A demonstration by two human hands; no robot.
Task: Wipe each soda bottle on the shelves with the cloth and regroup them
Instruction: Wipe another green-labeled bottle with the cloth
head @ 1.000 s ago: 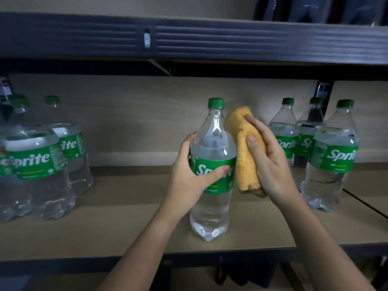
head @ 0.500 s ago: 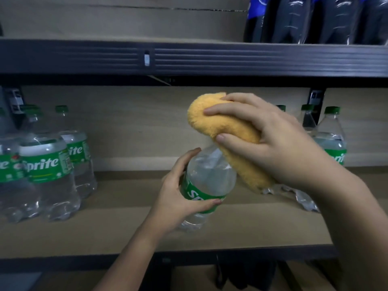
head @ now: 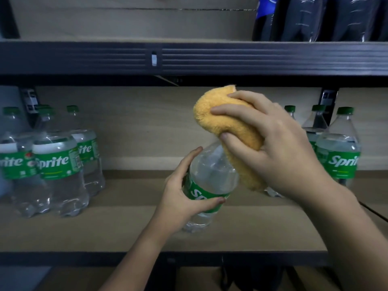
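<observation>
A clear Sprite bottle [head: 210,177] with a green label is tilted toward me above the middle shelf [head: 117,229]. My left hand [head: 180,200] grips it around the label. My right hand [head: 273,148] holds a folded orange cloth [head: 226,127] wrapped over the bottle's neck and cap, which are hidden under it. Several more Sprite bottles [head: 56,162] stand in a group at the shelf's left, and three Sprite bottles [head: 338,156] stand at the right, partly behind my right hand.
A dark metal shelf beam [head: 189,57] runs across above the bottles. Dark cola bottles [head: 315,17] stand on the upper shelf at the right. A dark front rail [head: 63,259] edges the middle shelf.
The bottle went from upright to tilted toward me. My right hand carried the cloth from the bottle's right side up over its neck and cap. The view shifted slightly upward.
</observation>
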